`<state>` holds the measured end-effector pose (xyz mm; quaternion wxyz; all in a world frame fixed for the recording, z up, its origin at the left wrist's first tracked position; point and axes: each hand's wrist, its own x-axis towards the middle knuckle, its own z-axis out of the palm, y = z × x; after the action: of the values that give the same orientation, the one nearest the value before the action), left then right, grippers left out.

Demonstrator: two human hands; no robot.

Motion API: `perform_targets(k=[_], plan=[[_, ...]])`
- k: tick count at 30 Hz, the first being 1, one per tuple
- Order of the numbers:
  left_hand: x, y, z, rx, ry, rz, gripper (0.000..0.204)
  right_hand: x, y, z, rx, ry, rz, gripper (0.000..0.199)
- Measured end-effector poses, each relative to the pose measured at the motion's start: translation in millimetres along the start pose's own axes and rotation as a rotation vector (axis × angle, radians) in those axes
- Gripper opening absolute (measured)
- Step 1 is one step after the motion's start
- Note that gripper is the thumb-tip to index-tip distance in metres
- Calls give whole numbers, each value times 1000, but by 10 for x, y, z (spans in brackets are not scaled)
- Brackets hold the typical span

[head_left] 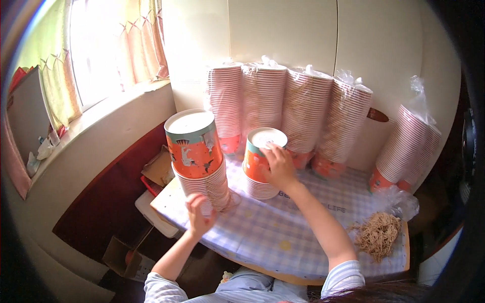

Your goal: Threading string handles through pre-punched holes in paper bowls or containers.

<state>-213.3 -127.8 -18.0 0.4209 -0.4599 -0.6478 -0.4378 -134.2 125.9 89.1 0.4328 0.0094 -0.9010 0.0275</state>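
Note:
A short stack of upside-down paper tubs (pixel 256 164) stands on the table, orange and teal with a white base on top. My right hand (pixel 281 169) reaches over its right side, fingers bent and apart, fingertips at the top rim. A taller stack of the same tubs (pixel 194 151) stands to the left, with pale rims piled below and tan strands down its right side. My left hand (pixel 201 217) is in front of its lower part, fingers loosely curled and apart. Nothing shows in this hand; whether it touches the rims is unclear.
Several tall bagged tub stacks (pixel 309 108) line the wall, with more bagged stacks (pixel 401 144) at the right. A heap of tan twine (pixel 378 235) lies near the right edge of the checked tablecloth (pixel 268 237). Cardboard boxes (pixel 129 257) sit left of the table.

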Motion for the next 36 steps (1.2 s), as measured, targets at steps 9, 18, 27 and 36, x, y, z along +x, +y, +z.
perform_targets(k=[9, 18, 27, 36], plan=[[-135, 342, 1155, 0, -468, -36, 51, -30, 380, -12, -64, -119, 122, 35], [-242, 373, 1549, 157, -380, -48, 58, 0, 401, 78, -108, -59, 120, 27], [-216, 337, 1607, 276, -368, -25, 50, 108, 393, 89, 7, -80, 182, 17], [-184, 317, 1711, 344, -301, -17, 42, 209, 457, 95, 161, -51, 216, 11]])
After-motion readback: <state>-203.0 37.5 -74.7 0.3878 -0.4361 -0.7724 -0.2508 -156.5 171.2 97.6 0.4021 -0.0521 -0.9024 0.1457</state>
